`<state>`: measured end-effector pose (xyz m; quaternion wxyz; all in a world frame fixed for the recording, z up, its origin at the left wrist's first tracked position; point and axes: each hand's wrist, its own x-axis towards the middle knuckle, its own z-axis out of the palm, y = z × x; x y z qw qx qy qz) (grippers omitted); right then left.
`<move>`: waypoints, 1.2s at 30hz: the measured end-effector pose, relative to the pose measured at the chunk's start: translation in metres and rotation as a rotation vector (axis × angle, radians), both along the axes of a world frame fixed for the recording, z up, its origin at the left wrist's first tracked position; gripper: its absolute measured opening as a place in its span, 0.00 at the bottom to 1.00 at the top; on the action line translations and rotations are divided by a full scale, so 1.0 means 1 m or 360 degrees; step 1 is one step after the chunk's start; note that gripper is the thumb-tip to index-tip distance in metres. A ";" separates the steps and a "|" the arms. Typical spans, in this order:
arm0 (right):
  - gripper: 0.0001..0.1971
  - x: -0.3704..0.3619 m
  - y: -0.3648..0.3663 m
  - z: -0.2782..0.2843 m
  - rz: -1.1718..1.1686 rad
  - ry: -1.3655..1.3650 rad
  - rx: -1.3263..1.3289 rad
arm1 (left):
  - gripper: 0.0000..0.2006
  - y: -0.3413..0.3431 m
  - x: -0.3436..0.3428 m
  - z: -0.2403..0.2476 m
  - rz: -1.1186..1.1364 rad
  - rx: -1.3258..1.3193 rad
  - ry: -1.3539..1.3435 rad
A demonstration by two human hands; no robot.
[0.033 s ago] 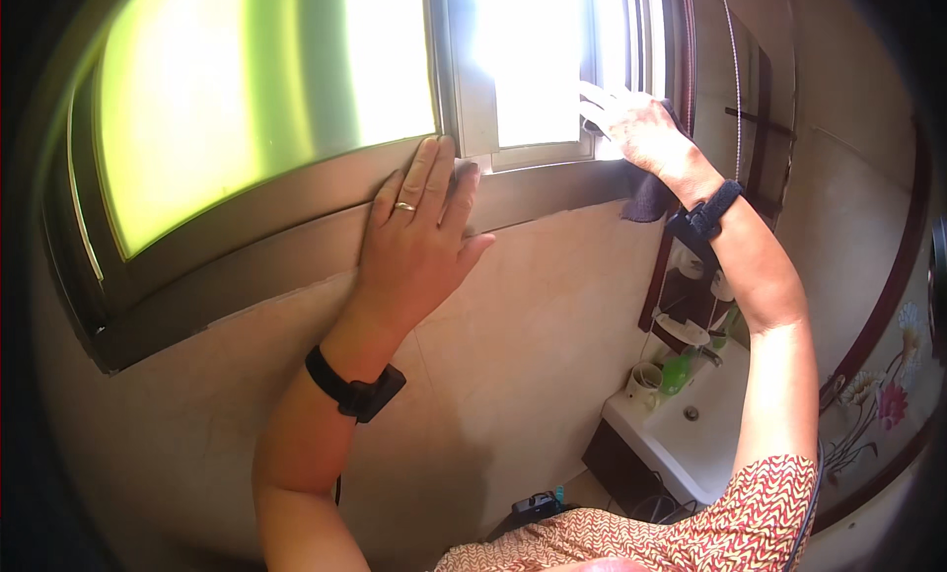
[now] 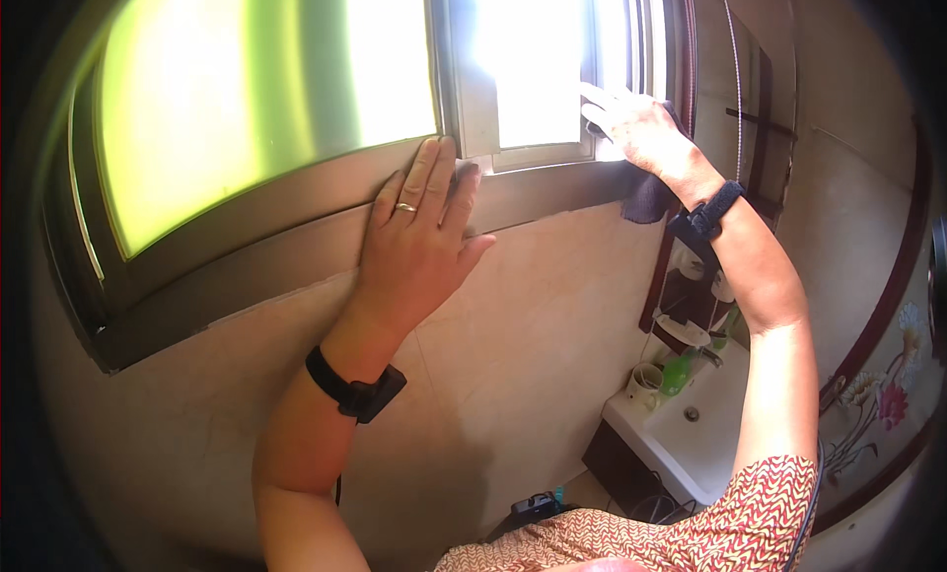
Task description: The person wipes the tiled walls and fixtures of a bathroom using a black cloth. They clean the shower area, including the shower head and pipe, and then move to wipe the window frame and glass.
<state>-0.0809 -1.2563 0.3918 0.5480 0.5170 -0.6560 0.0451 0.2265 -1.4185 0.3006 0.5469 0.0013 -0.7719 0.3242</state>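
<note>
My left hand lies flat against the metal window frame, its fingers stretched up over the lower rail and a ring on one finger. Farther right, my right hand presses a dark cloth to the window's right part, beside the bright sliding pane. The cloth hangs down below my palm over the sill. Most of the cloth under the hand is hidden, and strong light washes out my fingertips. A frosted yellow-green pane fills the left side of the window.
Below on the right stands a white washbasin with a tap, a cup and a green bottle at its rim. A beaded cord hangs right of the window. A mirror with a dark red frame stands far right.
</note>
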 end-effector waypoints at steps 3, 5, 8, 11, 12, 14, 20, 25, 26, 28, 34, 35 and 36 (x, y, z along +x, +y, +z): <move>0.18 0.000 -0.003 0.003 -0.0128 0.0012 0.0087 | 0.32 0.001 0.003 0.001 0.0016 0.0001 -0.0007; 0.18 -0.001 0.000 0.001 -0.0148 0.0306 0.0093 | 0.32 0.001 0.003 0.000 0.0014 -0.0001 -0.0004; 0.17 -0.021 0.000 0.001 -0.0060 0.0345 0.0100 | 0.32 0.000 0.001 -0.001 0.0003 0.0015 -0.0013; 0.17 -0.010 -0.001 0.000 -0.0128 0.0167 0.0162 | 0.32 -0.004 0.004 -0.003 0.0018 0.0006 -0.0003; 0.16 -0.014 0.000 0.000 -0.0040 0.0178 0.0115 | 0.33 -0.003 0.002 -0.003 0.0024 -0.0006 0.0016; 0.16 -0.025 0.001 -0.001 0.0135 0.0200 0.0021 | 0.34 -0.002 0.000 -0.005 0.0036 -0.0028 0.0052; 0.12 0.012 0.005 0.008 -0.0371 -0.0034 0.0185 | 0.33 0.000 0.001 -0.007 0.0023 -0.0045 0.0048; 0.09 -0.043 -0.005 -0.017 0.0120 -0.0252 -0.0236 | 0.33 0.008 -0.003 -0.014 0.0049 -0.0088 0.0046; 0.09 -0.024 -0.010 -0.020 0.0104 -0.0292 -0.0220 | 0.33 0.006 -0.002 -0.018 0.0079 -0.0083 0.0040; 0.09 -0.005 -0.010 -0.014 -0.0169 -0.0250 -0.0080 | 0.34 0.005 -0.002 -0.021 0.0115 -0.0042 0.0012; 0.11 -0.008 -0.008 0.074 0.0066 0.0285 -0.0861 | 0.34 -0.013 -0.003 -0.012 0.0087 0.0055 -0.0023; 0.11 -0.008 -0.007 0.088 0.0176 0.0279 -0.0983 | 0.34 -0.013 -0.002 -0.012 0.0122 0.0034 -0.0011; 0.11 -0.011 -0.004 0.100 0.0241 0.0253 -0.1065 | 0.34 -0.014 -0.003 -0.013 0.0143 0.0021 -0.0015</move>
